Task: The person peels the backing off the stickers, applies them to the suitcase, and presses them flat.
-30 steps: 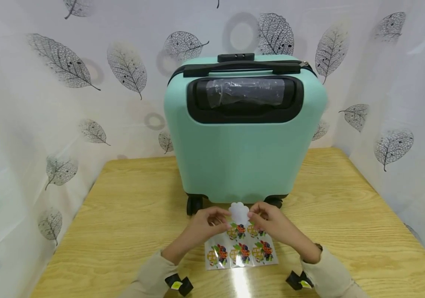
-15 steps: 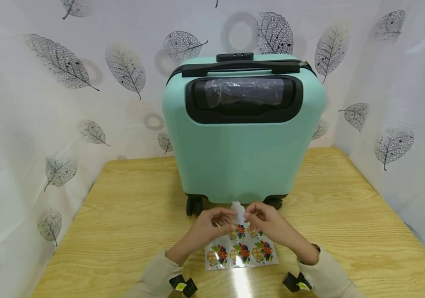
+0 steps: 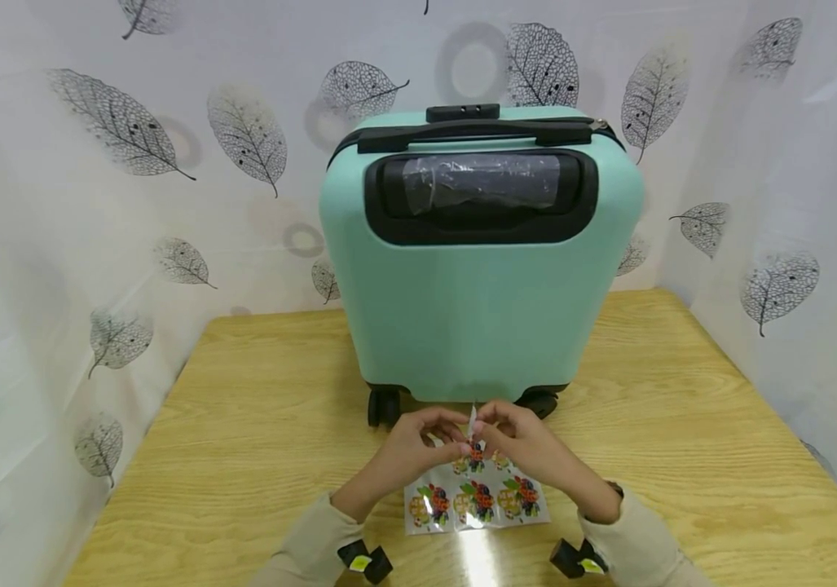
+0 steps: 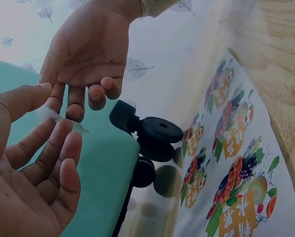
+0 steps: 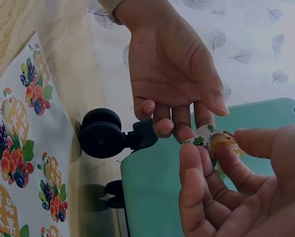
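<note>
A scalloped, flower-shaped fruit sticker [image 5: 214, 139] is turned nearly edge-on between the two hands, just in front of the suitcase. My right hand [image 3: 524, 440] pinches it between thumb and fingers; its printed face shows in the right wrist view. The left hand [image 3: 418, 444] has its fingertips right at the sticker's other edge, thumb apart from the index finger. In the left wrist view the sticker's pale back [image 4: 49, 114] shows between the fingers. Below the hands a sheet of fruit stickers [image 3: 477, 493] lies on the table, its upper part partly hidden by the hands.
A mint-green suitcase [image 3: 473, 318] stands upright on the wooden table [image 3: 271, 424], its black wheels [image 3: 385, 405] just beyond the hands. Plastic film [image 3: 484, 181] covers its handle recess. Leaf-patterned curtain [image 3: 242, 244] hangs behind and at both sides.
The sticker has turned from facing the head camera flat to nearly edge-on. Both hands have drawn closer together, the left moving right and the right slightly left.
</note>
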`<action>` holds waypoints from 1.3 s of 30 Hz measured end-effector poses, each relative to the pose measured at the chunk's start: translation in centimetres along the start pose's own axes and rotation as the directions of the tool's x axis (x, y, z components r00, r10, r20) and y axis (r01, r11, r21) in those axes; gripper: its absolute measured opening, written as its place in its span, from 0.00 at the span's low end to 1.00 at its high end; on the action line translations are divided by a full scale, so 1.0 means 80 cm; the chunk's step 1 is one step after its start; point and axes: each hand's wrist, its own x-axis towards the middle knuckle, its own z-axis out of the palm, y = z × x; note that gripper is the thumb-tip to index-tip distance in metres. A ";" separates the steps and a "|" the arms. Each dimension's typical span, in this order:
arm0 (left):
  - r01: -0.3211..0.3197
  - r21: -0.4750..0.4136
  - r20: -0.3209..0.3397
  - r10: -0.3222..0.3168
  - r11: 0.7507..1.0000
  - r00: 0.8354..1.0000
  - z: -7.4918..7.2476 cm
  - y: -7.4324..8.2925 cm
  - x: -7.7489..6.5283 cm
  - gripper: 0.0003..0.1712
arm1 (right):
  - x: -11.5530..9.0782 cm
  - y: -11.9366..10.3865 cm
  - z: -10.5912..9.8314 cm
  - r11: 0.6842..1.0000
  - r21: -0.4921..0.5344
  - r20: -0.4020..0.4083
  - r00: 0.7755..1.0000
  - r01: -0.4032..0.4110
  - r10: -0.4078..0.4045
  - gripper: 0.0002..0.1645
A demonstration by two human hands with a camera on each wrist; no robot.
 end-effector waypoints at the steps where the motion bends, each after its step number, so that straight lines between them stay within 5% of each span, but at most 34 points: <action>1: -0.003 0.006 -0.002 0.003 1.000 1.000 0.000 0.000 0.000 0.19 | 0.000 0.000 0.000 1.000 0.005 0.005 1.000 0.000 0.000 0.18; 16: -0.008 0.051 -0.034 0.010 0.999 0.999 -0.004 0.000 0.002 0.17 | 0.001 0.005 -0.001 0.999 0.027 0.010 0.999 0.037 -0.037 0.18; 39: 0.002 0.033 -0.007 -0.001 0.999 1.000 -0.013 0.000 -0.001 0.17 | 0.000 0.010 -0.018 1.000 -0.025 -0.127 0.992 0.000 -0.003 0.14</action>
